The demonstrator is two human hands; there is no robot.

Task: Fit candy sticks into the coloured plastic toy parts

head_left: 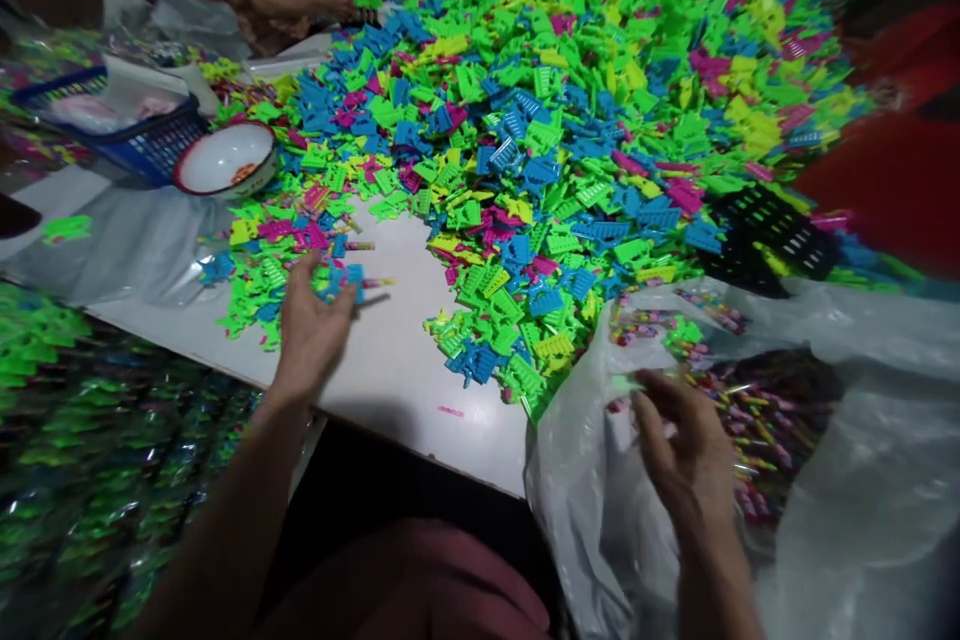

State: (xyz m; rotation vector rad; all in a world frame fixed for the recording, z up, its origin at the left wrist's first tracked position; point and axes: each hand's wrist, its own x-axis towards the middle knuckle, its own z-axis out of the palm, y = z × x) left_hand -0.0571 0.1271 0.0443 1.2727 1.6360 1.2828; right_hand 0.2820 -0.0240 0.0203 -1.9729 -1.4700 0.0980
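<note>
My left hand [319, 325] is over the table at the near edge of a small heap of coloured plastic pieces. Its thumb and fingers are apart, the thumb touching a blue plastic piece [347, 280] with a thin yellow-tipped stick poking out to the right. Over on the right, my right hand [686, 440] is at the mouth of a clear plastic bag [577, 460]. Its thumb and forefinger come together at a small pale green piece [622, 383], blurred. Beyond that hand, many small colourful sticks [750, 430] lie in the bag.
A large pile of green, blue, yellow and pink plastic pieces [570, 120] covers the table [405, 350]. At left stand a white red-rimmed bowl [225, 160] and a blue basket [150, 145]. A black slotted tray [772, 230] lies right. Another person's arm [277, 5] works at the back.
</note>
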